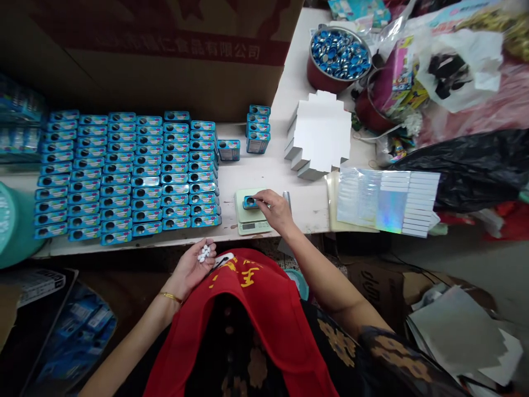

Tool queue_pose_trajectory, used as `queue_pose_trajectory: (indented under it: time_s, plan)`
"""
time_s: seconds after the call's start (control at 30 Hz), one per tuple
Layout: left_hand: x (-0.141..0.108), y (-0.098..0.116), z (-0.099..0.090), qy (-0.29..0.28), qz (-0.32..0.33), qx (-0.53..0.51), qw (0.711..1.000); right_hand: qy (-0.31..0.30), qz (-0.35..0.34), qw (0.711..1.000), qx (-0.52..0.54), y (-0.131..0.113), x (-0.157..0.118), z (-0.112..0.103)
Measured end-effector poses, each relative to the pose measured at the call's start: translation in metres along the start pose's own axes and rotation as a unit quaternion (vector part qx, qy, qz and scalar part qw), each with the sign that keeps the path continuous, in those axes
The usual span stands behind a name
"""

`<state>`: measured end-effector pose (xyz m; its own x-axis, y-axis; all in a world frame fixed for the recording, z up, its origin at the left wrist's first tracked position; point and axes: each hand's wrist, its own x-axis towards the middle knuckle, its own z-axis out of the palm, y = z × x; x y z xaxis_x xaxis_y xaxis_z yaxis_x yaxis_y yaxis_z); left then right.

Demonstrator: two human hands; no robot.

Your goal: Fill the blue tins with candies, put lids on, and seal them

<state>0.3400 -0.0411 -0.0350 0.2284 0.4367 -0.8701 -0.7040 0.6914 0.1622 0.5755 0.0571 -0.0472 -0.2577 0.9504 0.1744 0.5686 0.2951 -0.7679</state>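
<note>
The tin [250, 202] lies on the scale [253, 220], the landmark; the right hand [275, 209] is at its edge, thumb and fingertips close together; whether they grip it cannot be told. Below and left of the scale, the left hand [195, 264], palm up with fingers curled, cups white pellets [204, 253]. Left of the scale stand 6 columns of blue tins [146, 180]; above and right, white card [322, 132], with a pot [330, 81] of lids [341, 53] beyond.

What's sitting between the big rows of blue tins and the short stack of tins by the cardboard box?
In the head view, a blue tin sits there, close beside the rows, then bare tabletop before the short stack.
</note>
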Motion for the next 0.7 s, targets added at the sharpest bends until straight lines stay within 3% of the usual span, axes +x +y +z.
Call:
queue_pose_trajectory:
  time_s: [0.23,0.4,0.5,0.7]
  plan:
    - [0.003,0.000,-0.003,0.002,-0.002,-0.014,1.000,0.009,0.009,0.997,-0.076,0.022,-0.001,-0.004]
    - [0.003,0.003,-0.006,0.002,0.006,-0.026,1.000,-0.119,0.011,0.973,-0.198,0.030,-0.002,-0.007]
    - [-0.001,0.008,-0.011,0.011,0.020,-0.034,0.999,-0.130,0.002,0.969,-0.209,0.030,0.026,0.004]
    - [-0.013,0.018,-0.024,0.068,0.053,-0.070,0.994,-0.092,0.027,0.973,-0.210,0.033,0.127,0.055]
